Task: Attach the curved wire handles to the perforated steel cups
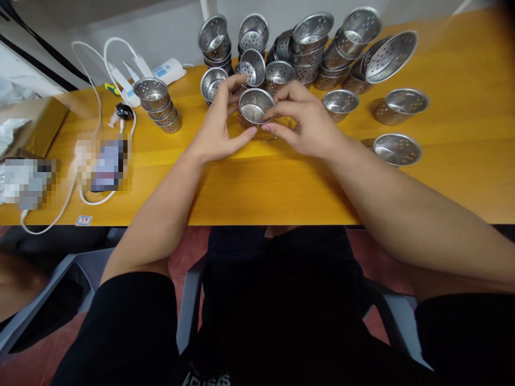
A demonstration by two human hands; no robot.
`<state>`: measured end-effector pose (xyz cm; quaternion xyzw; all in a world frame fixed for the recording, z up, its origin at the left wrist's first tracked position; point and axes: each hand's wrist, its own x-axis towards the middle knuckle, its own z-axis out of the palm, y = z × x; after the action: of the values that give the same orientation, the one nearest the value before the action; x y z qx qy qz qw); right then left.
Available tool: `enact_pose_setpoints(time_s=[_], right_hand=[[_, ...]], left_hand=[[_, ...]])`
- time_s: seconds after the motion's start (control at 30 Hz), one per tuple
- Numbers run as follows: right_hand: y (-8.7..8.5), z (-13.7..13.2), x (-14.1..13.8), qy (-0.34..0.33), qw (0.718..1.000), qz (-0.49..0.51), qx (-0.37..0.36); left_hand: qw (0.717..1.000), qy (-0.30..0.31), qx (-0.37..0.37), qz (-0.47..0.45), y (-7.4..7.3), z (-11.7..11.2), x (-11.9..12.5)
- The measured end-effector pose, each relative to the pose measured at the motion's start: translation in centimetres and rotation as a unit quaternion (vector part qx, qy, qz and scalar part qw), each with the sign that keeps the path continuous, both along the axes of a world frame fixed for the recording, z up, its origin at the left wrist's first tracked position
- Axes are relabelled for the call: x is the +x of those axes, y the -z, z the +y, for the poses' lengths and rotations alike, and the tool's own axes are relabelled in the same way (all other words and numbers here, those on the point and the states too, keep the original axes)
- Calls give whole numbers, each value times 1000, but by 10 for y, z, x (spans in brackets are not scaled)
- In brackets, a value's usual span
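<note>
A small perforated metal cup (pixel 253 107) stands upright near the middle of the table, between my two hands. My left hand (pixel 221 126) curves around its left side, thumb near the lower front and fingers by the rim; the contact of some fingertips is hidden. At the cup's right front, my right hand (pixel 303 118) is pinched, thumb and fingers close together. A thin wire (pixel 270 140) curves out below these right fingertips, and a fine line shows inside the cup. Just behind stand similar perforated cups (pixel 280 75), several of them stacked.
Three single cups, including one perforated cup (pixel 398 150), stand to the right. A cup stack (pixel 155 96) is at the left, near a white power strip (pixel 169 71), cables and a blurred phone (pixel 108 166). A cardboard box (pixel 44 126) sits at far left. Behind is a wall.
</note>
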<state>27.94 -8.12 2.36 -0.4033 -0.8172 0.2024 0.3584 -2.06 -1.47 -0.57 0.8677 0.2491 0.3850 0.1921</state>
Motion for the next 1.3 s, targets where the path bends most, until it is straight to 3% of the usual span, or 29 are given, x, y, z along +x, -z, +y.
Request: enact_pose_setpoints(time_s=[0.17, 0.5, 0.67, 0.9, 1.3], right_hand=[[7, 1, -5, -12, 1000, 17, -5], [-9, -9, -5, -19, 994, -58, -95], [-12, -7, -1, -27, 995, -44, -84], [-2, -1, -2, -35, 998, -20, -55], [-16, -8, -9, -61, 996, 44, -53]], left_hand=[[999, -2, -35, 3, 15, 10, -4], [996, -30, -63, 53, -5, -14, -4], [996, -15, -74, 37, -4, -10, -9], [995, -16, -63, 72, -3, -12, -7], [995, 21, -80, 51, -22, -16, -10]])
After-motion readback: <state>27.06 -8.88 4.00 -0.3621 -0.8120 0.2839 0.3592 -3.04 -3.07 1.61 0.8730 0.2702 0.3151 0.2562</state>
